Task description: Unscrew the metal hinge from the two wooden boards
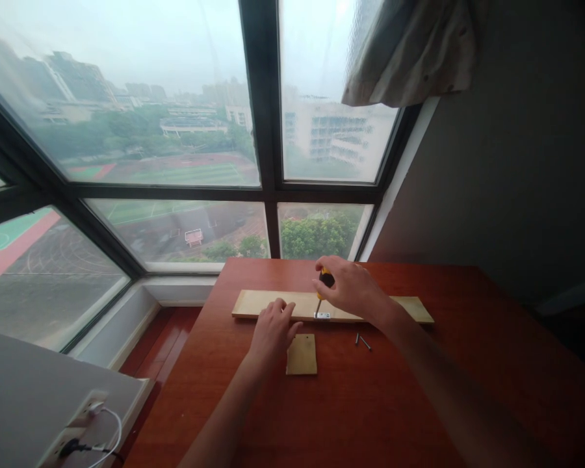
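A long pale wooden board point(263, 300) lies across the table, with a small metal hinge-like plate point(323, 316) at its near edge. My right hand point(348, 286) is closed around a screwdriver point(326, 278) with a yellow and black handle. The screwdriver stands nearly upright, its tip down at the metal plate. My left hand point(273, 327) rests at the board's near edge, left of the plate, fingers stretched out and apart, gripping nothing visible. Just nearer than the board lies a small square wooden piece point(302, 355), close to my left thumb.
Two screws point(361, 341) lie on the reddish-brown table point(370, 403), right of the square piece. Large windows point(175, 130) rise behind the table. A curtain point(409, 58) hangs at upper right. Plugged cables point(102, 426) are at a wall socket, lower left.
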Available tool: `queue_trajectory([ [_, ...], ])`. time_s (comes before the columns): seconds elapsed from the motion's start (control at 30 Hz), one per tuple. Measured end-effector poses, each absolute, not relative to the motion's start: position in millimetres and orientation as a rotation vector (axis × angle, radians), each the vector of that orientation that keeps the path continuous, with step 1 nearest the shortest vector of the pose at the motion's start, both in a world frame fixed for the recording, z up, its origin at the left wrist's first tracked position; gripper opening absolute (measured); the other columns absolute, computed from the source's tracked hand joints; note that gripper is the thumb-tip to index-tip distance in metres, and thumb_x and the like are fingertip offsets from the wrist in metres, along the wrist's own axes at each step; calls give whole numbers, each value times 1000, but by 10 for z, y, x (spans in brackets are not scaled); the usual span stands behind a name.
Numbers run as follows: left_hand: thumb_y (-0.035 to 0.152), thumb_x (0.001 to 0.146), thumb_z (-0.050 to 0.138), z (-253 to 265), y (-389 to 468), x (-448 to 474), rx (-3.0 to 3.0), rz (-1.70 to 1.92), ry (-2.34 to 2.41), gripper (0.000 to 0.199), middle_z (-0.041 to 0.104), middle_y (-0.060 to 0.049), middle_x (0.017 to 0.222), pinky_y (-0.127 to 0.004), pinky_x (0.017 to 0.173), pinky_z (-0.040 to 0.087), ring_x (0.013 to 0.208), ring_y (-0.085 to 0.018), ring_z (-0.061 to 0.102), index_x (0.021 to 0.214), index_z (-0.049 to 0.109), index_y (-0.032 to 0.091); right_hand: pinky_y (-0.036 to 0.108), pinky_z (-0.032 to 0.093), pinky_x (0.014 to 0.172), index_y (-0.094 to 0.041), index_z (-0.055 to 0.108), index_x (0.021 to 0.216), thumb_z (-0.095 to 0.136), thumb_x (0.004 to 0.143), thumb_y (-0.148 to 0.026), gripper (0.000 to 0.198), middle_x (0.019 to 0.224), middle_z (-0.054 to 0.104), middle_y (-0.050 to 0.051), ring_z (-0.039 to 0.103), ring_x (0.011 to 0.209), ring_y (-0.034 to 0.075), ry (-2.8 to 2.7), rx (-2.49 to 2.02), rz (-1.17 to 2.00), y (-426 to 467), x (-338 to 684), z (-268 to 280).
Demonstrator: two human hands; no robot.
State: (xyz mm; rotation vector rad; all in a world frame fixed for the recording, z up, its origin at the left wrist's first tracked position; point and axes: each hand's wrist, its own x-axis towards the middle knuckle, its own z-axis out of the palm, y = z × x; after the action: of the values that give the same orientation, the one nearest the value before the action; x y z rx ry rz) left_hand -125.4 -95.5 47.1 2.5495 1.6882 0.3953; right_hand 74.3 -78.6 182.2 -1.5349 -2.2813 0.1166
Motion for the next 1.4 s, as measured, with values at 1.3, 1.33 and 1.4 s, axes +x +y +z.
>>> queue_trajectory([
  [1.3, 60, 73, 65, 226, -559, -1453, 2694, 454, 1550, 64, 57, -10, 122, -46, 103, 29, 116, -30, 48, 126, 52, 26, 27, 40, 72, -21, 58, 101, 46, 90, -26, 17, 96, 67, 5, 62, 85, 18, -2305, -1590, 73, -755, 668, 1873],
  [1.33, 60, 74, 64, 224, -562, -1451, 2696, 452, 1549, 64, 57, -10, 122, -46, 103, 29, 116, -30, 48, 127, 51, 26, 26, 40, 73, -20, 57, 105, 48, 87, -22, 20, 101, 66, 5, 61, 88, 18, -2299, -1568, 93, -749, 680, 1861],
  [1.4, 61, 74, 63, 217, -568, -1443, 2699, 440, 1554, 65, 56, -11, 124, -48, 104, 28, 118, -31, 47, 128, 50, 26, 26, 40, 74, -20, 54, 109, 51, 82, -18, 27, 106, 65, 6, 61, 90, 17, -2297, -1542, 130, -745, 704, 1845],
])
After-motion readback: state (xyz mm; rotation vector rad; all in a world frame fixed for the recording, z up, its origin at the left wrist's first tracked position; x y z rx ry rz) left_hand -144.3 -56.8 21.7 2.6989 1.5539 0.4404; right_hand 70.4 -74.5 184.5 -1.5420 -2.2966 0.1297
